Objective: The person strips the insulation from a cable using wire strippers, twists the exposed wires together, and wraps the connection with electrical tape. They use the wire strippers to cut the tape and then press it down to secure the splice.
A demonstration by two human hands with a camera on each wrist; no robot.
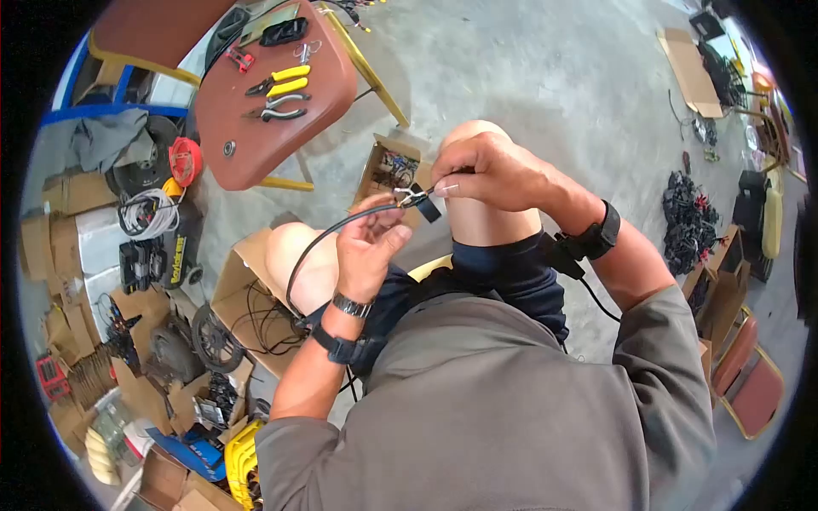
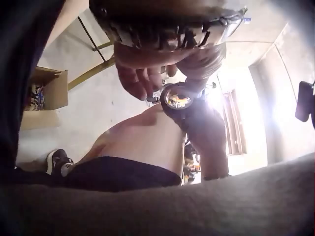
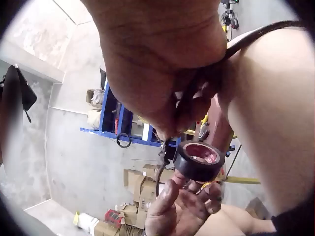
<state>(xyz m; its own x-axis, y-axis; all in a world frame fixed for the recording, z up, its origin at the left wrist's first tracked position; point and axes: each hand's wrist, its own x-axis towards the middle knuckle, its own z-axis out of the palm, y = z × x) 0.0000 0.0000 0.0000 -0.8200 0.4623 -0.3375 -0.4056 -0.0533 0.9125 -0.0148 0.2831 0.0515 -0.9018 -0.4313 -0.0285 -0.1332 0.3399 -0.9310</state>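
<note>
A black cable [image 1: 328,234] runs up from the lap into the left hand [image 1: 366,247], whose fingers curl round it near a splice. Beyond the splice, the right hand [image 1: 494,175] pinches the cable with thumb and fingertips. A roll of black tape [image 1: 428,209] hangs at the splice between the hands. In the right wrist view the roll [image 3: 199,161] sits just above the left hand's fingers [image 3: 184,209], below the right hand's fingertips [image 3: 167,132]. The left wrist view shows the roll [image 2: 178,100] edge-on to neither hand's palm; its contact with the fingers is unclear.
Pliers [image 1: 285,85] and other small tools lie on a brown chair [image 1: 256,157] at upper left. An open box [image 1: 368,183] of small parts stands beyond the knees, another box [image 1: 234,294] with cables at the left. Cartons and wheels crowd the left; cable piles [image 1: 690,217] lie right.
</note>
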